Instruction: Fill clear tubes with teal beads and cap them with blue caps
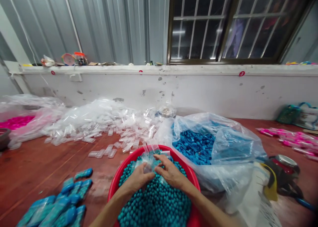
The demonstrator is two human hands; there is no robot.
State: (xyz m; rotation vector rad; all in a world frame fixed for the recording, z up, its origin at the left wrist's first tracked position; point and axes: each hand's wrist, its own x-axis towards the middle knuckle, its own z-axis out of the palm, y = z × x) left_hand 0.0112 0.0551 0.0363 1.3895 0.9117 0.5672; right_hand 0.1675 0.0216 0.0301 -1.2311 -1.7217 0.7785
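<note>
Your left hand (pixel 142 176) is over the far half of the red basin (pixel 114 184), fingers bent inward toward a blurred cluster of clear cases (pixel 149 158); whether it grips any, you cannot tell from this view. That cluster lies just beyond your left hand, toward the basin's far rim. Its farthest cases stand with their long axes pointing up toward that rim, while 1 at the right lies crosswise. Your right hand (pixel 170 173) looks the nearer of the 2: thumb and index finger are apart, the fingertips at the cluster's edge, and you cannot tell whether they pinch a case.

Well left of the basin, a dark bowl (pixel 4 138) is cut off by the view's edge, contents hidden; beside it a clear bag (pixel 32 103) holds pink pieces (pixel 18 122). Beyond the basin, to its left, spreads a heap of loose clear cases (pixel 86 124). Near the basin's left side lie packs filled with teal, with blue ends (pixel 57 205). The basin holds plenty of teal beads (pixel 154 207). At its right, a large clear bag (pixel 238 141) holds blue pieces (pixel 192 146). Farther right of the basin are a metal-lidded jar (pixel 285 161), contents unclear, and pink cases (pixel 293 141).
</note>
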